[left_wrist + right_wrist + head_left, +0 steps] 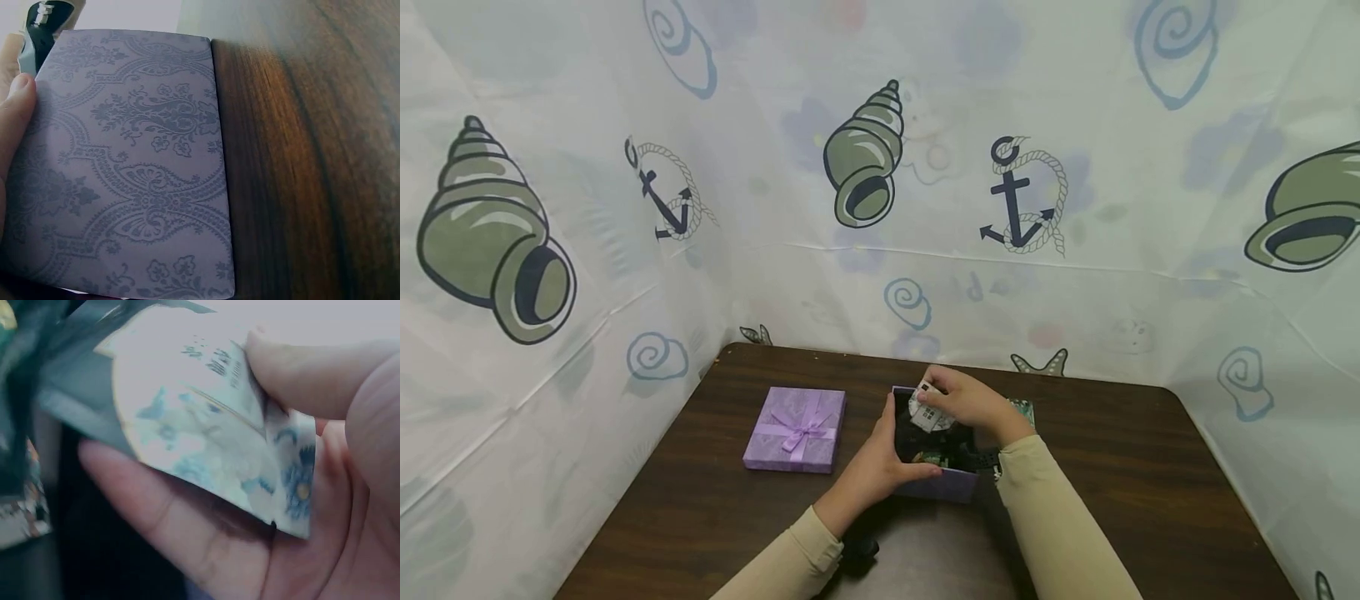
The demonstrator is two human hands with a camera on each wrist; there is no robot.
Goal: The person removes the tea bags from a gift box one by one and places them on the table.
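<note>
A purple gift box (936,486) with its top off stands on the table. My left hand (880,462) holds it at the near left corner, fingers along the left side and thumb over the front edge. In the left wrist view the floral-patterned box wall (144,156) fills much of the picture. My right hand (973,402) pinches a small white packet (928,414) over the box opening. Seen from the right wrist, the packet (194,437) bears blue flowers and dark lettering, between thumb and fingers. Inside the box lie dark, shiny contents and a greenish piece (931,458).
The square purple lid (767,421) with a ribbon bow lies on the table (700,500) left of the box. A green patterned item (1024,408) shows partly behind my right wrist. A printed cloth (955,317) hangs around the table's back and sides.
</note>
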